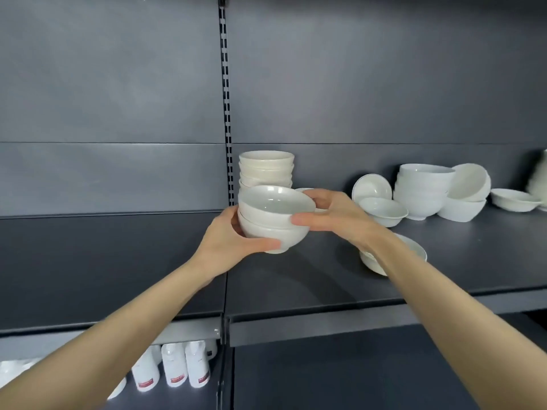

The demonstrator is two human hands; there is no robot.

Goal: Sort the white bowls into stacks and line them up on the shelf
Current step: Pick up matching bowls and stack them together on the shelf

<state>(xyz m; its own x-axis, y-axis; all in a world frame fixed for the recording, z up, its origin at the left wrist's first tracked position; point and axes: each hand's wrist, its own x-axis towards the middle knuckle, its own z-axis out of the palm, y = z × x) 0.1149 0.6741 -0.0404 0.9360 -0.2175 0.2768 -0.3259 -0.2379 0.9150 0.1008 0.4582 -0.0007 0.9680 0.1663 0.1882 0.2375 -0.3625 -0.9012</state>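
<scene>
Two nested white bowls (273,216) are held above the dark shelf (310,276), tilted slightly. My left hand (233,244) grips the lower bowl from the left, thumb across its base. My right hand (331,214) grips the upper bowl's rim from the right. Directly behind stands a stack of several cream bowls (266,168) against the back panel. A shallow white bowl (414,251) lies partly hidden under my right forearm.
To the right on the shelf sit a plate leaning on the back panel (371,186), a small bowl (383,210), a tall bowl stack (423,190), tilted bowls (469,187) and a shallow dish (515,199). White bottles (174,368) stand on the lower shelf.
</scene>
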